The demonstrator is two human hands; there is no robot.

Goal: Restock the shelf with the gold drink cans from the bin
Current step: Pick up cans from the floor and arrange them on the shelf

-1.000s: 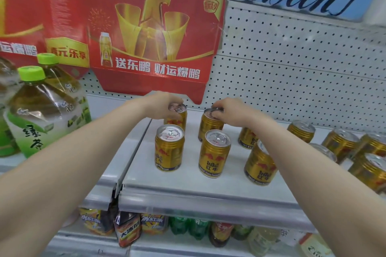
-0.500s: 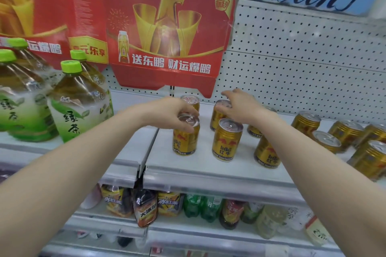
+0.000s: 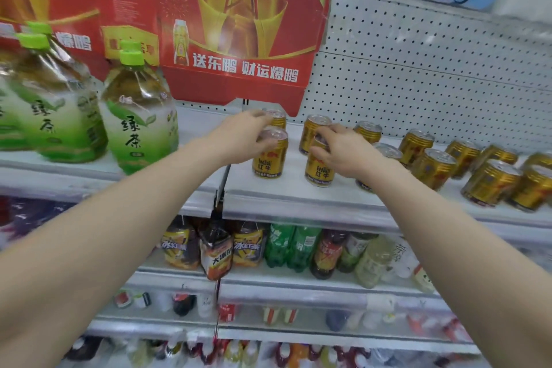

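Several gold drink cans stand on the white shelf (image 3: 298, 200). My left hand (image 3: 242, 137) grips the top of the front left can (image 3: 270, 160), with another can (image 3: 277, 118) right behind it. My right hand (image 3: 343, 149) curls over the top of the front can (image 3: 319, 172) beside it, and a further can (image 3: 312, 130) stands behind that one. More gold cans (image 3: 433, 167) are scattered along the shelf to the right. The bin is out of view.
Large green tea bottles (image 3: 139, 125) stand on the shelf section to the left. A red cardboard sign (image 3: 239, 33) hangs above the cans before the pegboard wall (image 3: 418, 84). Lower shelves hold bottled drinks (image 3: 283, 248).
Both hands have drawn back from the rear cans onto the two front cans. The view has shifted left and down, so more of the lower shelves shows.
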